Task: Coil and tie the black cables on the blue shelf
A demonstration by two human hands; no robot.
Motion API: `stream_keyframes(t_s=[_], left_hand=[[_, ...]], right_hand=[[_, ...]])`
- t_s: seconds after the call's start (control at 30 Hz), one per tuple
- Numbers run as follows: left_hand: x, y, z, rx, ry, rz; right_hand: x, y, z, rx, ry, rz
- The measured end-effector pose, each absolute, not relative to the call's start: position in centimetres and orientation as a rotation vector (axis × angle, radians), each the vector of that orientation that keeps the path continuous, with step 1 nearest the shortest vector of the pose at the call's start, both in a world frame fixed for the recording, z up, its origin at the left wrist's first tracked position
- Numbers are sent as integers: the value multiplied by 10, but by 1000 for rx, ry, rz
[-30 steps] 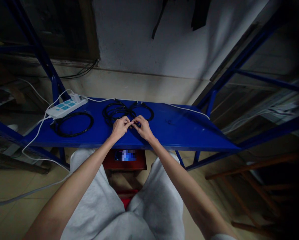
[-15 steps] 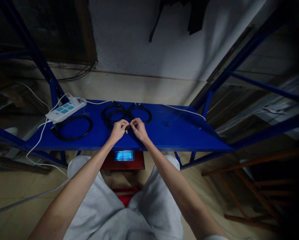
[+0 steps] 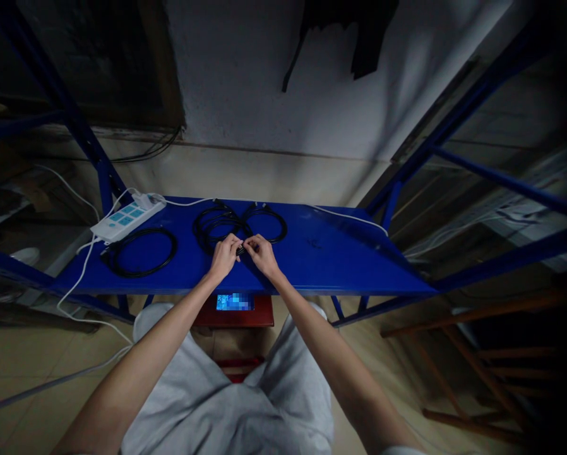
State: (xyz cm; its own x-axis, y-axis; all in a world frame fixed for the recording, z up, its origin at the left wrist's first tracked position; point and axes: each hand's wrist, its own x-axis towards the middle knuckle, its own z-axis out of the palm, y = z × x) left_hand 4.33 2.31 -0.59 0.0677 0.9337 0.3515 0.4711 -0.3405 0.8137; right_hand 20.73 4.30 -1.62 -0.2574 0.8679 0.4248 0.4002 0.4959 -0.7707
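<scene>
Both my hands are closed in pinches, nearly touching, at the near edge of several overlapping loops of black cable (image 3: 206,222) on a blue shelf (image 3: 354,265). My left hand (image 3: 225,254) grips the black cable from the left. Just to its right, my right hand (image 3: 261,253) pinches at the same spot. The fingers hide most of what lies between them, so any small piece there cannot be made out. Another loop of black cable (image 3: 274,215) lies behind my right hand. Farther left is a separate black cable coil (image 3: 173,249).
A white power strip (image 3: 128,218) with plugged-in white cords sits at the shelf's left end. Small dark bits (image 3: 314,243) lie to the right. Below the shelf, a lit phone screen (image 3: 231,302) rests on a red stool (image 3: 262,316). Blue posts (image 3: 392,205) flank the shelf.
The view has tilted slightly, so the shelf appears a little lower. My hands stay pinched together at the same place on the cable, with only small finger movements.
</scene>
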Motion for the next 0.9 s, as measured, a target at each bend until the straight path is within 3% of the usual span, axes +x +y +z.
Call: stream_keyframes(t_s=[0.47,0.9], left_hand=[[46,23,-8,1916,1391,1102],[43,23,-8,1795,1366,1209]], right_hand=[[200,51,-28,-1182,-1751,649],[205,45,-19,-1051,-1870,724]])
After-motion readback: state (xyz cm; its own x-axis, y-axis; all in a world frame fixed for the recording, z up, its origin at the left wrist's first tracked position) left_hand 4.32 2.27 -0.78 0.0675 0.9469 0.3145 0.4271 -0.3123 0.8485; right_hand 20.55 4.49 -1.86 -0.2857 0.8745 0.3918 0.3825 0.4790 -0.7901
